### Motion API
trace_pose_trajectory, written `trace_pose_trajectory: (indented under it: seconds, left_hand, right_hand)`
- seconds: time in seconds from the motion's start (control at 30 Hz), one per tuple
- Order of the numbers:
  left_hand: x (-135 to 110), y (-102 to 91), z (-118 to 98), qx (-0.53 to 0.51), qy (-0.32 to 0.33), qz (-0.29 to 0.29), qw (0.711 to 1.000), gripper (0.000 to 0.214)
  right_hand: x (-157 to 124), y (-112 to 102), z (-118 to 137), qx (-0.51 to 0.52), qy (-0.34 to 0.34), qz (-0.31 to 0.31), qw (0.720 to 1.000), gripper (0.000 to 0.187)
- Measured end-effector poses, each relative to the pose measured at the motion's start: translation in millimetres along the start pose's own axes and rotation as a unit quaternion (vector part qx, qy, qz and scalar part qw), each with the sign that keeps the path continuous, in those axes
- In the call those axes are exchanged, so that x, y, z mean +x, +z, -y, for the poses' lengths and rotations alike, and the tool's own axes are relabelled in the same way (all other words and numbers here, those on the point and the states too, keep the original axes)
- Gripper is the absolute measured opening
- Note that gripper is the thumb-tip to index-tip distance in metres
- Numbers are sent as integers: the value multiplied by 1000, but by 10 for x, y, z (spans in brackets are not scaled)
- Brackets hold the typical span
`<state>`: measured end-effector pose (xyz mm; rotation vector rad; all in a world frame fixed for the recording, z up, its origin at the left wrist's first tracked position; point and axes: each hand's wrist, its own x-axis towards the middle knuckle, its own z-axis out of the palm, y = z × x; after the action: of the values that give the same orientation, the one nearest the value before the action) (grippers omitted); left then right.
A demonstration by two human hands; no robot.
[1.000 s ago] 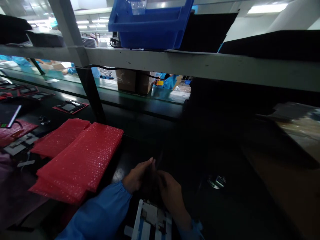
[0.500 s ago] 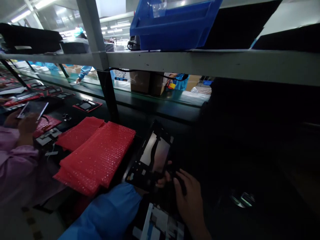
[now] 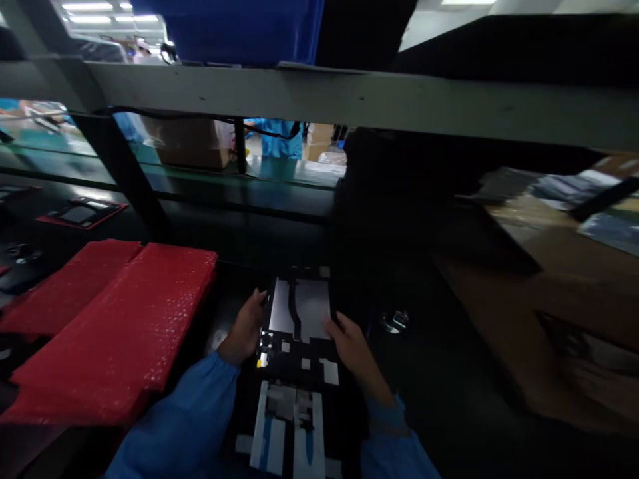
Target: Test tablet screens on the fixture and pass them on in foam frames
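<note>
A flat black panel with a silver rectangular inset (image 3: 298,319) lies low over the dark bench, straight ahead of me. My left hand (image 3: 243,330) grips its left edge, fingers curled round the rim. My right hand (image 3: 353,347) holds its right edge, fingertips on the silver area. Both arms wear blue sleeves. Just below the panel sits a white and grey fixture (image 3: 292,432) with blue strips.
Stacks of red bubble-wrap bags (image 3: 114,326) lie to the left. A grey shelf beam (image 3: 349,100) crosses overhead with a blue bin (image 3: 239,30) on it. A brown cardboard surface (image 3: 549,293) is at right. A small shiny object (image 3: 394,320) lies right of the panel. People in blue work beyond.
The panel was tilted up in my hands half a second ago; now it is lowered flat above the fixture, a hand on each side. The view has swung right.
</note>
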<state>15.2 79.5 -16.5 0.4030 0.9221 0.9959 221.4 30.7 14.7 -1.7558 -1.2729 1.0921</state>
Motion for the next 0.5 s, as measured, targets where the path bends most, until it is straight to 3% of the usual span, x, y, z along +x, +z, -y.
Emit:
trace_pose_trajectory:
  seconds: [0.07, 0.17, 0.27, 0.37, 0.5]
  left_hand:
    - [-14, 64, 10, 43, 25, -32, 998, 48]
    - [-28, 111, 84, 71, 53, -60, 994, 45]
    - [0, 112, 155, 67, 59, -73, 993, 40]
    - [58, 76, 198, 76, 64, -55, 994, 43]
    - [140, 7, 253, 109, 55, -61, 991, 47]
  right_hand:
    - [39, -131, -40, -112, 40, -70, 990, 47]
    - [67, -316, -137, -201, 126, -166, 957, 31]
    - [91, -425, -249, -228, 163, -181, 943, 18]
    - [169, -402, -286, -197, 125, -157, 960, 24]
    - [420, -133, -132, -93, 16, -134, 986, 15]
